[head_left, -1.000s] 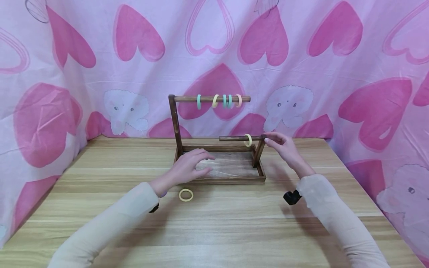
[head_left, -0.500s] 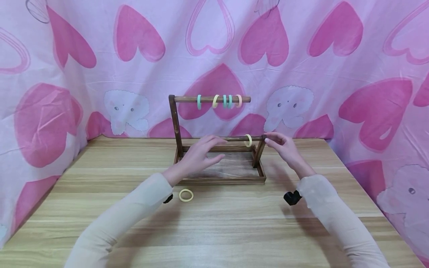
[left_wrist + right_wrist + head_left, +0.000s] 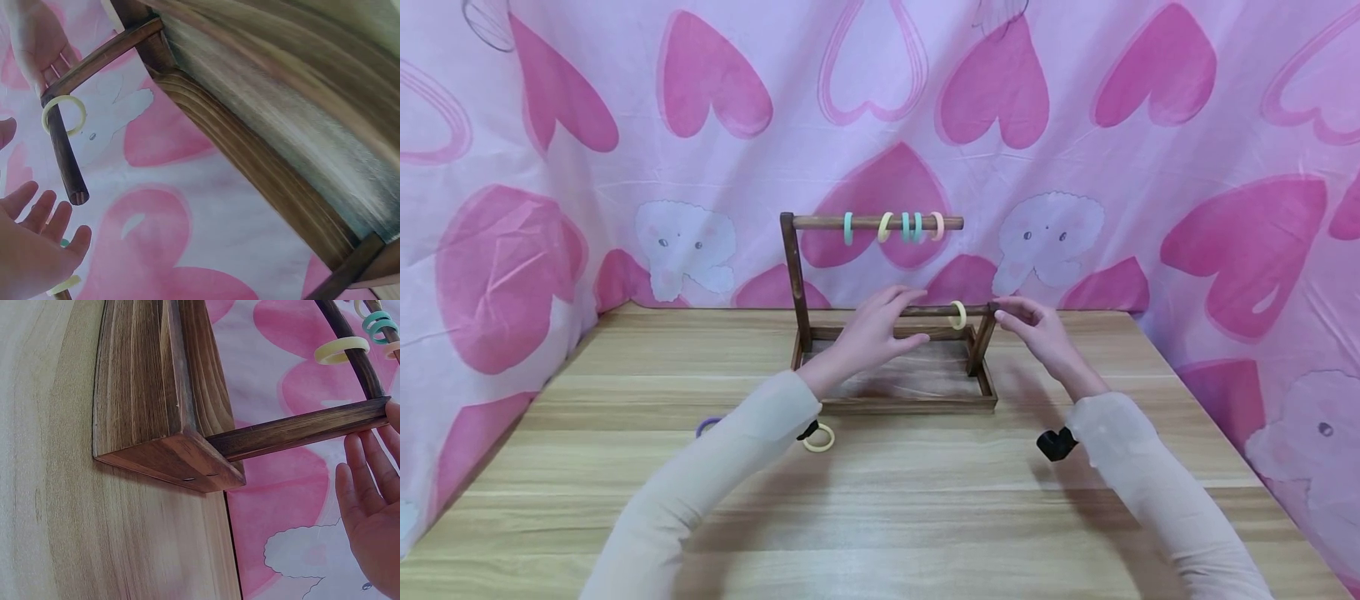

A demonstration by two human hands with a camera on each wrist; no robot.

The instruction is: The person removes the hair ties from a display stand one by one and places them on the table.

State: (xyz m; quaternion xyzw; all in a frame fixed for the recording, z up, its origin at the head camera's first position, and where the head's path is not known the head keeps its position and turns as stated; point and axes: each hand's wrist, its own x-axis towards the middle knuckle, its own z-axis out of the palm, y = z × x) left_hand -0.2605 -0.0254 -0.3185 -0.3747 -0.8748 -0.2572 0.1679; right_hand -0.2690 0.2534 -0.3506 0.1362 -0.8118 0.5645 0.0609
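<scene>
A dark wooden stand (image 3: 895, 406) has a tray base, a tall left post with an upper bar (image 3: 868, 222), and a short right post with a lower bar (image 3: 928, 311). One pale yellow ring (image 3: 342, 345) hangs on the lower bar near the short post. My left hand (image 3: 874, 335) holds nothing, thumb and fingers spread. In the head view it overlaps the lower bar's free end; the left wrist view shows a gap between its fingertips and that end. With thumb and fingertips my right hand (image 3: 1039, 335) holds the top of the short post (image 3: 306, 431).
Mint, yellow and pink rings (image 3: 937, 227) hang on the upper bar. Another yellow ring (image 3: 818, 451) lies on the table in front of the tray, partly behind the left wrist camera. A purple ring (image 3: 702, 427) is partly hidden by the left sleeve. Behind the table hangs a heart-patterned cloth (image 3: 707, 75).
My left hand has moved right and upward over the tray toward the lower bar. The purple ring has come into view behind the sleeve. My right hand keeps its place at the post.
</scene>
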